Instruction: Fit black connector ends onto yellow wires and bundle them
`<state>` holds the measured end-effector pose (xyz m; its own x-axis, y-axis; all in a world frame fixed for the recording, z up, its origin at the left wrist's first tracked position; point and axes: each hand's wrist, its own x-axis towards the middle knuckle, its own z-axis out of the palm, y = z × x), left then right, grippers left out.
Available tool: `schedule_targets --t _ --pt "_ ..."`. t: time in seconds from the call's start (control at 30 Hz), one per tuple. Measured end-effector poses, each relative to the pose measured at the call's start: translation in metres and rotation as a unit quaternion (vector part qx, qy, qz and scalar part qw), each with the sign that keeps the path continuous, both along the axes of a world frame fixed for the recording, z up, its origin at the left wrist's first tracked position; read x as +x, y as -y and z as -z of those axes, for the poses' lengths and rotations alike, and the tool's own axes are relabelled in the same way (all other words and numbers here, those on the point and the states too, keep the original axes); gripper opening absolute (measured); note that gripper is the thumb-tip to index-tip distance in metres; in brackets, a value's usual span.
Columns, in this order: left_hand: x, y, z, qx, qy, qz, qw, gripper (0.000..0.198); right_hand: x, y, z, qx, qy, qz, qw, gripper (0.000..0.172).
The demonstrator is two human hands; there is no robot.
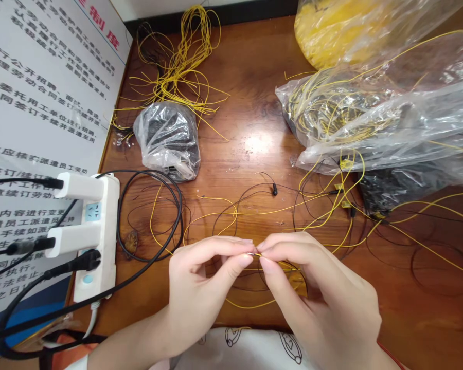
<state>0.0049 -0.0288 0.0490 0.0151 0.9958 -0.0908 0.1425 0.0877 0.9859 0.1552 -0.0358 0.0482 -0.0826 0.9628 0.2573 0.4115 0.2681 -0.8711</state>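
Both hands meet over the near middle of the wooden table, fingertips almost touching. My left hand (206,280) pinches thumb against fingers on the thin end of a wire. A yellow wire (258,254) runs between the two pinches, with a small dark or metallic bit beside the left thumb. My right hand (316,288) pinches the same yellow wire a little to the right. Below and around the hands loop more thin yellow and black wires. Beyond them lies a small black connector (274,189) on a thin dark wire.
A white power strip (110,226) with plugged-in chargers stands at left, its black cable (182,216) coiled nearby. Behind are a yellow wire bundle (195,56) and a plastic bag of black parts (167,139). Clear bags of yellow wire (343,110) fill the right.
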Motion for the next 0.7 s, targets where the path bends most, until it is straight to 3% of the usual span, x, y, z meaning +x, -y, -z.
schedule_targets --t 0.43,0.6,0.7 --pt "-0.002 -0.001 0.002 0.080 -0.065 0.002 0.995 0.020 -0.001 0.004 0.001 -0.055 -0.040 0.009 0.998 0.014" --pt "-0.003 -0.001 0.003 0.148 -0.093 0.044 0.984 0.019 0.002 -0.003 -0.003 -0.182 -0.146 -0.014 0.972 0.012" --pt "-0.003 -0.001 0.001 0.110 -0.054 0.047 0.991 0.019 0.004 -0.007 -0.002 -0.230 -0.186 -0.008 0.955 0.012"
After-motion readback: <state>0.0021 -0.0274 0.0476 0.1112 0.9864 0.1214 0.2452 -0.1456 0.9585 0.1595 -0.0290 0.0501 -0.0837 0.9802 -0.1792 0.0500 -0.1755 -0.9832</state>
